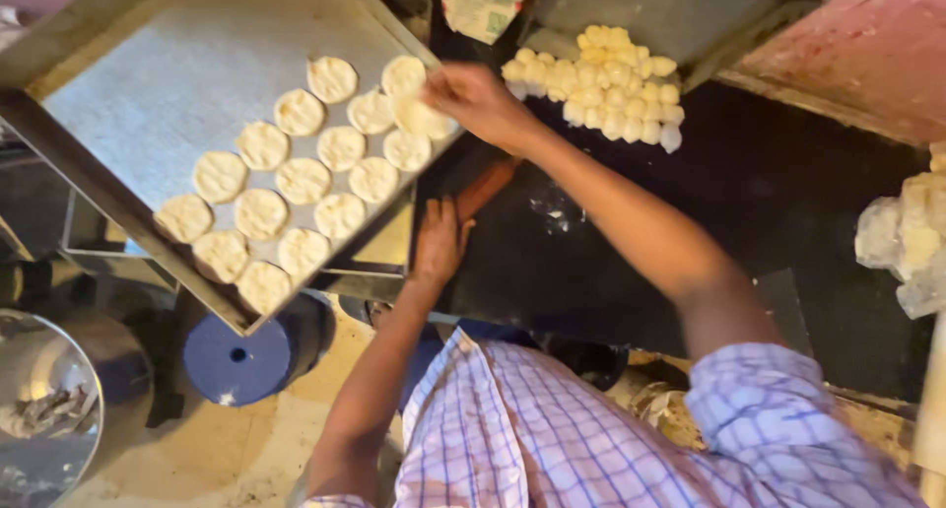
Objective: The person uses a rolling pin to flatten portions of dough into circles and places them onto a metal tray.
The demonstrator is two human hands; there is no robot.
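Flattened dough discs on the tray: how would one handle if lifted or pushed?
The dough discs look soft and thin, so one would probably flop and stretch out of shape when lifted. Their dimpled tops suggest that fingers dent them easily. Lying flat on the metal tray, they are unlikely to roll. The right hand touches one at the tray's corner.

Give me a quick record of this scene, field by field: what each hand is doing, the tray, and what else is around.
right hand: placing a dough disc at the tray corner
left hand: resting on a wooden rolling pin
tray: metal, rows of flattened dough discs
dough balls: heaped on the dark worktop
below tray: blue drum
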